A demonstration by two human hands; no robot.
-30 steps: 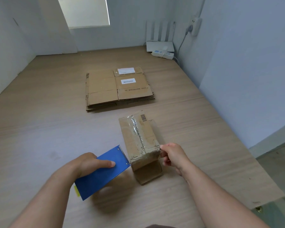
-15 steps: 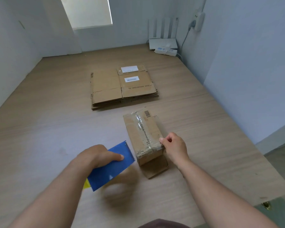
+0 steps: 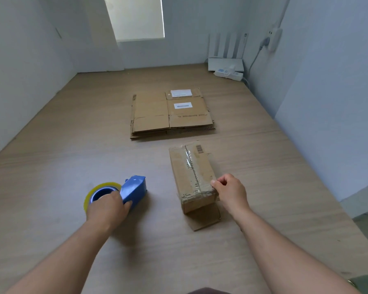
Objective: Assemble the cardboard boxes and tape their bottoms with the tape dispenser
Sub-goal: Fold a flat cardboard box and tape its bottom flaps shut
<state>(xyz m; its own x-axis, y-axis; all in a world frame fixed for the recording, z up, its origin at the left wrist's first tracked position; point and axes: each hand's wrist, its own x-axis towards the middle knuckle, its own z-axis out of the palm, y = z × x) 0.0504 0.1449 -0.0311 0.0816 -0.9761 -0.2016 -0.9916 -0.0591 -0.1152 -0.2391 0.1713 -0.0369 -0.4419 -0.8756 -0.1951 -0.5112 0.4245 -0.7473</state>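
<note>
Moved: your left hand (image 3: 106, 206) has carried the blue tape dispenser (image 3: 134, 188) leftward, down onto the surface (image 3: 51, 166), fingers curled over its roll | centre: one small box (image 3: 191, 175) stands assembled, its seam taped; the flat cardboard stack (image 3: 153, 115) behind it looks still to do | right: your right hand (image 3: 231, 192) pinches the box's near edge

No wording is legible. On the flat cartons (image 3: 151, 111): a white upper label (image 3: 181, 93), a white lower label (image 3: 182, 105) and a printed line (image 3: 192, 115), all too small to read. On the box (image 3: 191, 177): a barcode (image 3: 199, 149), digits unreadable.
</note>
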